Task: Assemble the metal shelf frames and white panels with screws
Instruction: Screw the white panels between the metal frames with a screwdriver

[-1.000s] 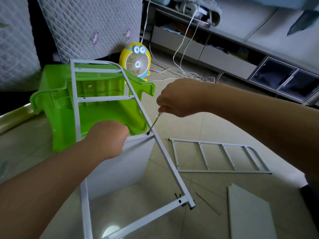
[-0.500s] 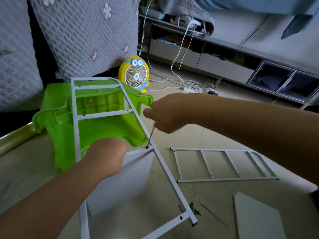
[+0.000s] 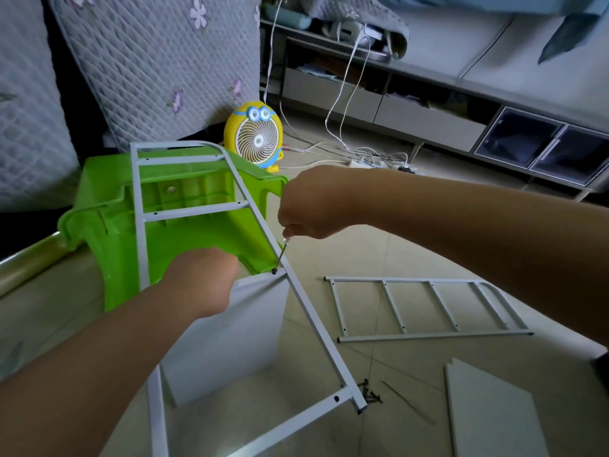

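Observation:
A grey metal shelf frame (image 3: 311,319) leans across an upturned green plastic stool (image 3: 108,232). Under it a white panel (image 3: 227,344) stands on edge. My right hand (image 3: 316,206) pinches a thin screwdriver (image 3: 280,255) whose tip sits on a dark screw (image 3: 274,271) at the frame's right rail, at the panel's top corner. My left hand (image 3: 204,282) grips the panel's top edge under the frame. A second frame (image 3: 425,308) lies flat on the floor to the right. Loose dark screws (image 3: 370,394) lie by the leaning frame's lower corner.
Another white panel (image 3: 494,413) lies at the lower right, a thin metal rod (image 3: 407,402) beside the screws. A yellow desk fan (image 3: 257,140) stands behind the stool. Cables and a power strip (image 3: 372,159) trail before a low grey cabinet (image 3: 428,117). Quilted cushions (image 3: 158,67) stand at the back left.
The view has tilted up a little. My right hand has shifted leftward over the screw and stays on the screwdriver. My left hand keeps its grip on the panel.

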Demonstrator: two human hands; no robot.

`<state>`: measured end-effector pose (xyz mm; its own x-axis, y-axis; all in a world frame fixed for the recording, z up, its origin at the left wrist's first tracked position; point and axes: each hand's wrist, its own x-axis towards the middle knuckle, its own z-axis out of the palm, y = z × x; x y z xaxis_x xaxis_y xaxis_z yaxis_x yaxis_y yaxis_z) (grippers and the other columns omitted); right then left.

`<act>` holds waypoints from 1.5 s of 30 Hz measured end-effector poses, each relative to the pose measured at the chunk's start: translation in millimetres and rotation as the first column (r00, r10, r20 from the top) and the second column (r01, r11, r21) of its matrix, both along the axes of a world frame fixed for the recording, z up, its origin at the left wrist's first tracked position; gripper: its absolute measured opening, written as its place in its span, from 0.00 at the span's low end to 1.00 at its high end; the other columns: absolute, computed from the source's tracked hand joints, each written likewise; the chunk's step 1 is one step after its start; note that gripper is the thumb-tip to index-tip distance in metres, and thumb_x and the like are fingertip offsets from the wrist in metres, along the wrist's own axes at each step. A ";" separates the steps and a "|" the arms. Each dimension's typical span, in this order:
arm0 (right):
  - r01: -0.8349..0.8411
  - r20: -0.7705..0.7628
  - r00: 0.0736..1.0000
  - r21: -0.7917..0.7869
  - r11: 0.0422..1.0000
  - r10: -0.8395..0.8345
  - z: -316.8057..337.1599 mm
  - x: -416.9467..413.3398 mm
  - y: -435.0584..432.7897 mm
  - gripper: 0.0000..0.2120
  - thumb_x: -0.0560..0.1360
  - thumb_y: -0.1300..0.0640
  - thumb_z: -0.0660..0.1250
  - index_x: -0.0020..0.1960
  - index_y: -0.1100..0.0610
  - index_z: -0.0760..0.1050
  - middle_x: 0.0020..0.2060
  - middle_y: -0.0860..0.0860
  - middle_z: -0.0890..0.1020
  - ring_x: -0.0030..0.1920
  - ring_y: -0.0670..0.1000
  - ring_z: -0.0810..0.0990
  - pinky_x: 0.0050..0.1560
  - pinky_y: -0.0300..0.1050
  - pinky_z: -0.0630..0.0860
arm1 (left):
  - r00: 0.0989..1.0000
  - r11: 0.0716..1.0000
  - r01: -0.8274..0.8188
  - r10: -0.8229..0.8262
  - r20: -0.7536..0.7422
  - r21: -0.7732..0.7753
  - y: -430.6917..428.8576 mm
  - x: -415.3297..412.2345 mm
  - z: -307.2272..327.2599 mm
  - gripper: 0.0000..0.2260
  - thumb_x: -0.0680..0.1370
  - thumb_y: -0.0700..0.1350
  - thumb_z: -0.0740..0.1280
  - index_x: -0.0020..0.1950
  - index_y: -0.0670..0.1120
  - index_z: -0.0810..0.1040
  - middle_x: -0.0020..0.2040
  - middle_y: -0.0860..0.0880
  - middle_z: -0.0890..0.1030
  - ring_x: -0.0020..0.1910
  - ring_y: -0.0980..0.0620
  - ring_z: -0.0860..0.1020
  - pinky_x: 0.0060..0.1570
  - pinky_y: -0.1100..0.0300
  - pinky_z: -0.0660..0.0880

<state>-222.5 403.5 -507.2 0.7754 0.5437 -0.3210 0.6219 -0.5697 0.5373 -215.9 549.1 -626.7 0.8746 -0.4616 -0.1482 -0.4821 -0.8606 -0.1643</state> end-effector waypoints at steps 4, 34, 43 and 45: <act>0.370 -0.200 0.918 0.117 0.921 -0.343 -4.9 15.6 -0.3 0.16 0.80 0.55 0.53 0.47 0.61 0.78 0.35 0.54 0.76 0.34 0.55 0.72 0.30 0.39 0.67 | 1.000 1.000 0.001 -0.001 -0.001 -0.017 0.1 -0.8 0.4 0.02 0.76 0.43 0.61 0.44 0.46 0.73 0.33 0.52 0.64 0.48 0.47 0.76 0.39 0.60 0.66; 0.304 -0.052 0.953 0.138 0.943 -0.300 -18.6 6.7 29.6 0.15 0.79 0.62 0.55 0.33 0.61 0.64 0.31 0.53 0.68 0.44 0.57 0.72 0.38 0.43 0.67 | 1.000 0.999 -0.002 0.001 -0.019 -0.034 3.1 -6.2 -4.1 0.04 0.76 0.42 0.62 0.42 0.47 0.73 0.33 0.51 0.67 0.45 0.47 0.76 0.38 0.59 0.67; 0.070 -0.030 0.997 -0.006 0.998 -0.070 -8.2 -11.2 0.7 0.11 0.80 0.56 0.57 0.58 0.61 0.67 0.55 0.57 0.74 0.52 0.58 0.75 0.42 0.44 0.66 | 1.000 0.998 -0.008 0.006 -0.028 -0.063 3.7 -8.8 -1.4 0.09 0.76 0.40 0.62 0.37 0.46 0.67 0.32 0.50 0.64 0.39 0.47 0.69 0.38 0.59 0.67; 0.023 -0.014 1.000 -0.019 1.000 -0.023 -6.2 -11.3 0.6 0.11 0.80 0.54 0.55 0.58 0.60 0.68 0.54 0.56 0.75 0.52 0.58 0.75 0.41 0.44 0.66 | 0.999 0.998 -0.010 0.008 -0.035 -0.059 4.0 -8.6 -0.8 0.08 0.76 0.40 0.62 0.37 0.46 0.68 0.32 0.50 0.65 0.39 0.47 0.70 0.37 0.59 0.66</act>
